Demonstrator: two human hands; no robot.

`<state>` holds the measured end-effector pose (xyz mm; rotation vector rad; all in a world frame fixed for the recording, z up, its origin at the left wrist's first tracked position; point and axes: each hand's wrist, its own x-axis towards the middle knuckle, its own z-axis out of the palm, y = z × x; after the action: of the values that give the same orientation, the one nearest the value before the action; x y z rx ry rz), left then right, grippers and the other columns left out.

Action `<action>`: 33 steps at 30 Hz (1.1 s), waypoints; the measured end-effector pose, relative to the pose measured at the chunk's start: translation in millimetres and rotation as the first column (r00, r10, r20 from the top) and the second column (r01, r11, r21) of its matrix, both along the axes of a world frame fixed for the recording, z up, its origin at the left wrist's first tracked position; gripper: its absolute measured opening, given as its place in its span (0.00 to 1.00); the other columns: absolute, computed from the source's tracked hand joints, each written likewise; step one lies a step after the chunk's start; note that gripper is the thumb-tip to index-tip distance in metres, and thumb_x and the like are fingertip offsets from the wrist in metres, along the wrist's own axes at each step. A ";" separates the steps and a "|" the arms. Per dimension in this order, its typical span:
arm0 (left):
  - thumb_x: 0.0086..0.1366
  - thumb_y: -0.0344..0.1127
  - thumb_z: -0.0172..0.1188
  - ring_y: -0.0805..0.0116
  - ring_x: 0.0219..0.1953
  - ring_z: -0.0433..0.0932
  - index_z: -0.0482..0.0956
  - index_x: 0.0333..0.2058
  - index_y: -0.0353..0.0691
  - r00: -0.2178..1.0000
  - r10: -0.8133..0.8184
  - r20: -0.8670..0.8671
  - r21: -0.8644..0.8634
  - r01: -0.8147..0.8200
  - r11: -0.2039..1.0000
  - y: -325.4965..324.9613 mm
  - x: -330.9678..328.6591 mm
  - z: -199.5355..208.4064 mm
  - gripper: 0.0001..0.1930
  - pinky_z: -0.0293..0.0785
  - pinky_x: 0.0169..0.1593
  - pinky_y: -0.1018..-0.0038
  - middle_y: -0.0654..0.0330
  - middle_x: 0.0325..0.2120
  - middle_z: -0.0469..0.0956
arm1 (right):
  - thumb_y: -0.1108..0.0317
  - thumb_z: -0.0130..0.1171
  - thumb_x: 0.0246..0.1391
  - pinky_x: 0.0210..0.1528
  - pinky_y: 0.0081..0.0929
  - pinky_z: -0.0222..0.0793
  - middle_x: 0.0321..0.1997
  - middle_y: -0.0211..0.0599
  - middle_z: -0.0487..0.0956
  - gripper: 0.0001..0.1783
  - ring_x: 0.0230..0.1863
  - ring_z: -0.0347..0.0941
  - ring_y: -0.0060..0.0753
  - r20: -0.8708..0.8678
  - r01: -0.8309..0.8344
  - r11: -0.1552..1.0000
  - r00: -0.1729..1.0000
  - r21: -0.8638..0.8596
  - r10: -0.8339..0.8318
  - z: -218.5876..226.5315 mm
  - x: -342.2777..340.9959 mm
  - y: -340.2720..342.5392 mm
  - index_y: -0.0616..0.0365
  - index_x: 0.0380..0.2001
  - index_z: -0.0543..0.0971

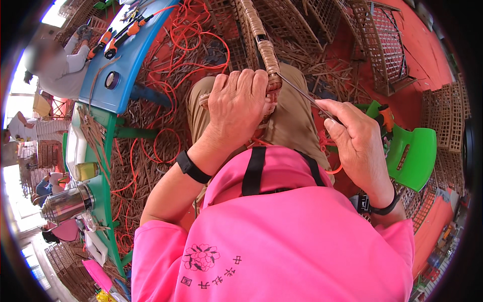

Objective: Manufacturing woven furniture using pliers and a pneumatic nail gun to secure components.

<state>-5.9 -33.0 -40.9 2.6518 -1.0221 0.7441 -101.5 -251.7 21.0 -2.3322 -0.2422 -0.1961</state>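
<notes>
Between my knees stands a brown woven wicker frame (pixel 267 53), its upper bar wrapped in flat strips. My left hand (pixel 235 108) is closed over the near end of this frame, knuckles up. My right hand (pixel 358 143) grips a thin pointed metal rod (pixel 301 91), which looks like an awl; its rear end is hidden in the palm. The rod's tip meets the wrapped bar just to the right of my left hand. Part of the weave below the left hand is covered by the fingers.
An orange air hose (pixel 201 34) coils over strips scattered on the red floor. A blue table (pixel 108 90) with power tools stands at left, beside a green table (pixel 103 151). A green chair (pixel 417 156) is at right. Woven panels (pixel 375 45) lean at the back. Other people are at left.
</notes>
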 end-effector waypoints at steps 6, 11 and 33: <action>0.44 0.39 0.75 0.53 0.35 0.78 0.75 0.41 0.40 0.994 -0.047 -0.102 -0.115 0.035 0.993 -3.3 2.0 12.9 0.26 0.71 0.41 0.61 0.56 0.32 0.78 | 0.73 0.55 0.61 0.41 0.33 0.73 0.41 0.46 0.82 0.18 0.35 0.80 0.40 -0.120 0.006 0.977 0.993 0.212 0.020 1.7 0.4 -3.8 0.64 0.54 0.76; 0.45 0.40 0.75 0.54 0.35 0.79 0.76 0.38 0.40 0.986 -0.013 -0.169 -0.140 -0.011 0.990 -6.5 1.1 16.6 0.23 0.71 0.40 0.61 0.56 0.30 0.78 | 0.71 0.53 0.61 0.53 0.26 0.69 0.49 0.41 0.79 0.26 0.47 0.74 0.26 -0.469 0.062 0.913 0.871 0.404 0.149 12.8 6.9 -3.2 0.65 0.62 0.70; 0.55 0.49 0.70 0.55 0.34 0.81 0.78 0.34 0.41 0.990 0.026 -0.140 -0.191 -0.053 0.980 -10.7 3.5 12.8 0.18 0.73 0.40 0.61 0.58 0.29 0.80 | 0.77 0.51 0.63 0.57 0.32 0.71 0.57 0.55 0.77 0.23 0.57 0.77 0.46 -0.148 -0.015 0.968 0.988 0.252 0.054 -37.5 -8.0 12.5 0.66 0.62 0.69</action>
<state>-2.4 -43.7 -28.2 2.5211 -0.8189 0.6244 -109.4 -239.2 -16.5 -2.0777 -0.1702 -0.0265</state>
